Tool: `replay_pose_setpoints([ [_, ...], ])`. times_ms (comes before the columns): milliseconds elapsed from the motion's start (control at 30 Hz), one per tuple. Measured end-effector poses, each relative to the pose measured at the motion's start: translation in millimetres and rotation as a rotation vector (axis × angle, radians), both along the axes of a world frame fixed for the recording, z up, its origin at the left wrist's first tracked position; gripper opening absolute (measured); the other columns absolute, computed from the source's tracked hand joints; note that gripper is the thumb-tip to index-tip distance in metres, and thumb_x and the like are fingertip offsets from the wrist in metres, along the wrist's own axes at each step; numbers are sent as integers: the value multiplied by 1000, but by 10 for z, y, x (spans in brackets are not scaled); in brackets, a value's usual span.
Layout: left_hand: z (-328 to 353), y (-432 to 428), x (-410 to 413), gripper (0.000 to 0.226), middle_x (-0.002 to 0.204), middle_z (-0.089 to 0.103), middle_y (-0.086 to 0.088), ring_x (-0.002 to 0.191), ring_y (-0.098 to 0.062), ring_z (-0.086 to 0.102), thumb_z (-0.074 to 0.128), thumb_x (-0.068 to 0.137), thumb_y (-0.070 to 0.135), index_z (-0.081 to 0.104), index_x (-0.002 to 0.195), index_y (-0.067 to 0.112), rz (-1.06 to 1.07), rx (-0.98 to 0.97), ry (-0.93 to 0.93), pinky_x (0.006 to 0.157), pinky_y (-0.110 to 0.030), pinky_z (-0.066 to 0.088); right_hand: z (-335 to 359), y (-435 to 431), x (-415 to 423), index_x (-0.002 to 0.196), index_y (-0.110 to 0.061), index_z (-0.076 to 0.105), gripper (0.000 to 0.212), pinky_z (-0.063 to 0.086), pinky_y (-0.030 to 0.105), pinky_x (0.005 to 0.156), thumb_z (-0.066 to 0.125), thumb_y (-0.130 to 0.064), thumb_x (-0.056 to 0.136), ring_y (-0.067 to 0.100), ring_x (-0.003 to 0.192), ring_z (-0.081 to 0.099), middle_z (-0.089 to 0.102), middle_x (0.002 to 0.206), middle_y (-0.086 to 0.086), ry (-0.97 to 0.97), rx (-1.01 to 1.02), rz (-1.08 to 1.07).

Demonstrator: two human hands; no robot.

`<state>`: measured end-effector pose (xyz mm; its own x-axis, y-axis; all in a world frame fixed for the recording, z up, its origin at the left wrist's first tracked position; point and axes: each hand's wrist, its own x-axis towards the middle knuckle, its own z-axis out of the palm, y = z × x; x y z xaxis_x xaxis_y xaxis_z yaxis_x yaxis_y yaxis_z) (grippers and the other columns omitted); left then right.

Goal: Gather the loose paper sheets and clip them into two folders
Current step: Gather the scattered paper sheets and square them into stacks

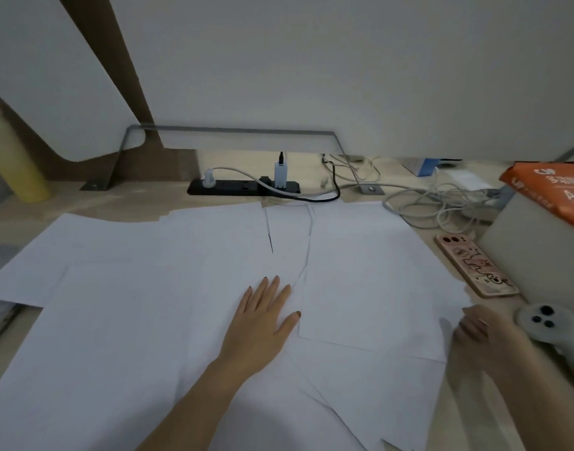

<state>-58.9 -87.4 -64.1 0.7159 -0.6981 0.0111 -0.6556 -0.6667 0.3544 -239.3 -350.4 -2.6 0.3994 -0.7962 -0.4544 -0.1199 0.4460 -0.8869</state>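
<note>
Dim, flat indoor light is falling evenly, leaving the white paper sheets (149,320) looking grey-blue. A soft round shadow is darkening them toward 6 o'clock. The wide lens is bending straight lines at the edges, and motion blur is smearing the right hand (484,333) at 4 o'clock.

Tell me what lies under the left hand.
The left hand rests flat on overlapping white paper sheets spread across the desk. Whatever lies beneath those sheets is covered; no folders are visible.
</note>
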Motion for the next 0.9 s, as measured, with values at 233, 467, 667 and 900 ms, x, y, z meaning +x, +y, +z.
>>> replay_pose_setpoints([
  [233,6,-8,-2,107,157,-12,15,139,1,-20,-32,55,77,-1,148,34,26,-12,12,116,-25,-14,11,126,155,79,-3,56,21,50,25,50,45,-12,95,12,48,65,64,65,7,12,81,216],
  [467,29,-18,1,112,156,-9,18,142,1,-16,-34,51,79,2,148,36,46,-21,32,116,-24,-13,-29,354,355,114,4,59,32,48,40,89,63,-4,84,32,92,62,64,113,18,53,-123,188],
  [667,52,-20,21,109,154,0,22,137,8,-11,-28,56,79,13,147,36,57,-101,75,113,-18,-12,226,328,338,108,-8,60,24,48,40,89,56,1,86,26,87,63,66,102,12,-78,-341,95],
  [900,357,2,-101,37,146,35,11,140,-11,28,29,101,33,40,136,34,227,-460,414,117,-28,16,703,198,113,114,-15,60,29,57,28,77,57,-12,85,10,87,70,66,115,0,-398,-222,140],
])
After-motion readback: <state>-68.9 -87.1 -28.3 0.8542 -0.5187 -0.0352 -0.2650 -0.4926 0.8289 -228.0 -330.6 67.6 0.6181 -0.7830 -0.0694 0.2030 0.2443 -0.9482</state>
